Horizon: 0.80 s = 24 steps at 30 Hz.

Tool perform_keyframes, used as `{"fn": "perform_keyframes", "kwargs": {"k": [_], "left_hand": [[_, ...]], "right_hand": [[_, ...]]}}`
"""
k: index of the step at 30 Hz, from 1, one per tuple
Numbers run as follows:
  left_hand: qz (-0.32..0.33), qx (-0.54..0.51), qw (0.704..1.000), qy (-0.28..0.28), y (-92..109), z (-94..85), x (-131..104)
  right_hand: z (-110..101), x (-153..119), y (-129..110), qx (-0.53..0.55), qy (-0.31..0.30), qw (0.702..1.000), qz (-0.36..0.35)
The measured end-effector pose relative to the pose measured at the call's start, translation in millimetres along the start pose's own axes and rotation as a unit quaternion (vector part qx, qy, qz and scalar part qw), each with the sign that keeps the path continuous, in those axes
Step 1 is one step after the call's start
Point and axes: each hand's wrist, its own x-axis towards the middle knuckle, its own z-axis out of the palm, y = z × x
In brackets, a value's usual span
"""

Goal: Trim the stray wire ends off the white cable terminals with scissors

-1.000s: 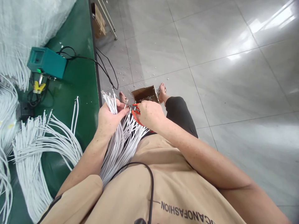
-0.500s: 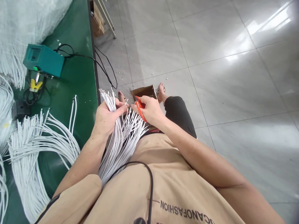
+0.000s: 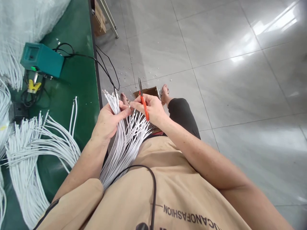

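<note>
My left hand [image 3: 107,119] is closed around part of a bundle of white cables [image 3: 124,137], whose cut ends stick up past the thumb. More cables of the same bundle fan out loose to its right and lie against my lap. My right hand [image 3: 152,110] holds orange-handled scissors [image 3: 144,103] in its palm, with the dark blades pointing away from me. Its thumb and forefinger meet the left fingertips at one short white cable end. The fingers partly hide that end.
At left, a green table [image 3: 79,80] bears more white cable bundles [image 3: 24,166], a teal box-shaped device [image 3: 44,59] with black cords and a yellow clip [image 3: 33,85]. A cardboard box [image 3: 150,91] stands between my feet. White scraps litter the tiled floor [image 3: 216,89].
The scissors have swung in my right hand so that the blades now point up and away. Right thumb and forefinger have come to the cable end at my left fingertips.
</note>
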Motion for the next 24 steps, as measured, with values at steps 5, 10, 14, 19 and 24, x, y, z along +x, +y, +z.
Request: {"fn": "perform_keyframes", "kwargs": {"k": [5, 10, 14, 19, 24], "left_hand": [[0.043, 0.015, 0.998, 0.047, -6.0, 2.4, 0.3], [0.120, 0.273, 0.945, 0.134, -9.3, 4.2, -5.5], [0.147, 0.381, 0.902, 0.139, -7.9, 6.2, -10.4], [0.107, 0.324, 0.937, 0.077, -4.5, -0.6, -5.3], [-0.011, 0.101, 0.995, -0.014, -0.5, -13.1, 2.9]], "right_hand": [[10.5, -8.2, 1.8, -0.119, 0.053, 0.989, -0.076], [18.8, -13.0, 6.8, -0.264, 0.081, 0.940, -0.202], [15.9, -7.8, 6.3, -0.208, 0.106, 0.966, -0.109], [3.9, 6.9, 10.5, 0.106, 0.119, 0.982, 0.097], [4.1, 4.3, 3.8, 0.057, 0.129, 0.989, 0.043]]}}
